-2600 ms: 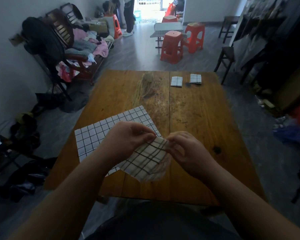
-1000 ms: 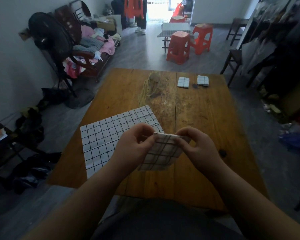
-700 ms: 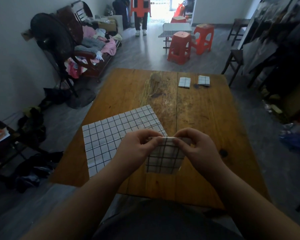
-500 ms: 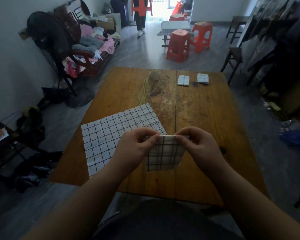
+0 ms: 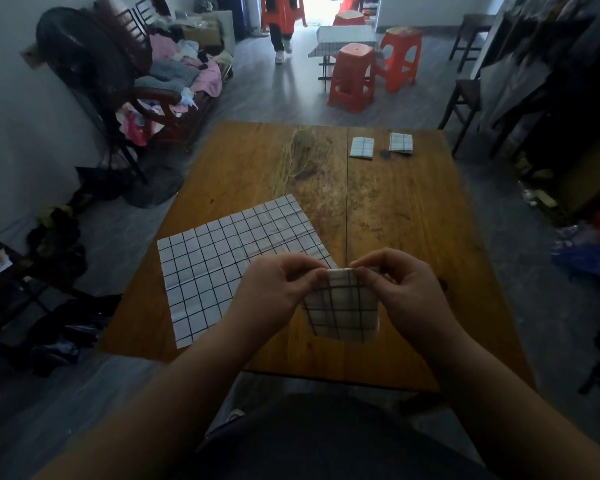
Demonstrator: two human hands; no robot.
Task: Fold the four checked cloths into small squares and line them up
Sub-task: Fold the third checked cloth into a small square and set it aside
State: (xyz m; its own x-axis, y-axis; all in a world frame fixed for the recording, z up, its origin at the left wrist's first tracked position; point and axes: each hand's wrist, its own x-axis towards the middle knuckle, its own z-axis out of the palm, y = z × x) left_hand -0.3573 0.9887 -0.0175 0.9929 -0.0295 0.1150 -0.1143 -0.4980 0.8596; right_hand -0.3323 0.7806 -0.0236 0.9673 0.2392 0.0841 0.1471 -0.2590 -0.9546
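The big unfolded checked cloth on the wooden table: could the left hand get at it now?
Likely, once freed: the left hand pinches the half-folded checked cloth with the right hand, but the big unfolded checked cloth lies beside it, nothing between.

Red stools [image 5: 352, 81] beyond wooden table [image 5: 413, 209]

Wooden desk [image 5: 395, 209]: brown, worn pale patch at far centre, seam running front to back. Unfolded checked cloth [image 5: 222, 265] flat on near-left part, creased, skewed to desk edges. Near far-right edge, two small folded checked squares side by side, apart: left square [image 5: 362, 147], right square [image 5: 401, 143].
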